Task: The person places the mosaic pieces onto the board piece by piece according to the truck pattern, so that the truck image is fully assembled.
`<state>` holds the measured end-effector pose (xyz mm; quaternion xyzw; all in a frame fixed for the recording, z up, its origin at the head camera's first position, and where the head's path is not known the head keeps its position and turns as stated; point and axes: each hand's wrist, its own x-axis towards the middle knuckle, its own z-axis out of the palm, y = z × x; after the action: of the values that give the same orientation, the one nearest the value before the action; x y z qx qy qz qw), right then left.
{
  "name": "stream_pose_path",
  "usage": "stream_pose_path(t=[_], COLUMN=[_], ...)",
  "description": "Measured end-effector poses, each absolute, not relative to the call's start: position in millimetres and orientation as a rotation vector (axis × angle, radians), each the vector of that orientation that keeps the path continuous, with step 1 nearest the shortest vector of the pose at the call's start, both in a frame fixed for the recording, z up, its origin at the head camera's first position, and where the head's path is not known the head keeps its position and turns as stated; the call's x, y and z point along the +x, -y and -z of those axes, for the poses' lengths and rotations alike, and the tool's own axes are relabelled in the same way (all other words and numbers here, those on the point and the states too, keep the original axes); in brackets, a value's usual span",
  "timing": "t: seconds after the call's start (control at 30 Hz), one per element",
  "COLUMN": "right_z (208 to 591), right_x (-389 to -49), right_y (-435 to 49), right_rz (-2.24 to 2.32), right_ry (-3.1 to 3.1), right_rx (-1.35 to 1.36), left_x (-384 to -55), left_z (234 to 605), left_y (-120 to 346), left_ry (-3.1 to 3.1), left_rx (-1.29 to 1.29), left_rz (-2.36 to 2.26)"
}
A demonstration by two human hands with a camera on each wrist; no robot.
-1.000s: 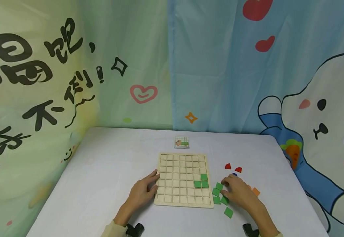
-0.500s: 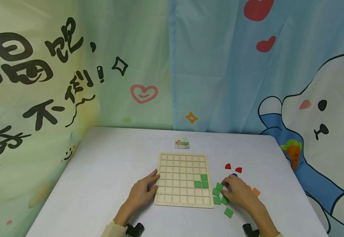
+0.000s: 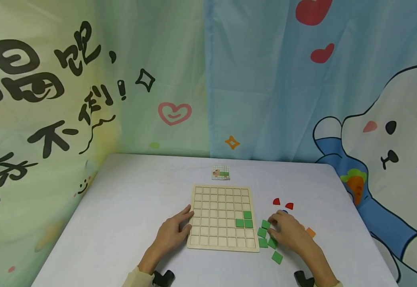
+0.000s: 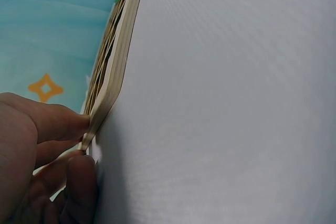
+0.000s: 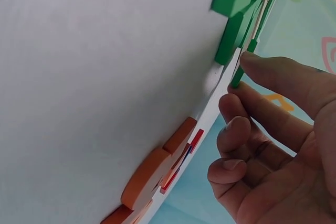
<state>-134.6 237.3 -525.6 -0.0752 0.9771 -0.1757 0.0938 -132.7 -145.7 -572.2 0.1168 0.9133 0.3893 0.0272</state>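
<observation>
My left hand (image 3: 174,232) rests against the left rim of a pale wooden grid board (image 3: 218,201), its thumb and fingertips touching the edge. Up close in the left wrist view, the fingers (image 4: 58,121) meet the board's side (image 4: 118,66). To the board's right, my right hand (image 3: 291,232) pinches a green square tile (image 3: 266,224) between thumb and index finger. That tile (image 5: 237,80) shows partly behind the thumb in the right wrist view; the other fingers are loosely curled. Three green tiles (image 3: 248,223) sit in the board's right-hand cells.
Several loose green tiles (image 3: 277,257) lie around the right hand. Farther back are red quarter-round pieces (image 3: 276,201) and a mostly hidden blue piece (image 3: 285,211); orange pieces (image 3: 310,232) lie beyond the hand. A small picture card (image 3: 221,172) lies behind the board on the white table (image 3: 140,191).
The right hand and the pinched tile shift up very slightly. The left hand and the board stay as they were.
</observation>
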Motion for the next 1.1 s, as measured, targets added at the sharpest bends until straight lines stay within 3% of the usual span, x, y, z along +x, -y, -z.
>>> stream_pose_path(t=[1.1], right_z=[519], right_x=[-147], right_y=[-193], right_rz=[0.623], right_ry=[-2.937], right_rx=[-0.402], left_x=[-132], left_z=[571], left_y=[147], left_ry=[-2.826], left_rx=[0.359], left_rz=[-1.198])
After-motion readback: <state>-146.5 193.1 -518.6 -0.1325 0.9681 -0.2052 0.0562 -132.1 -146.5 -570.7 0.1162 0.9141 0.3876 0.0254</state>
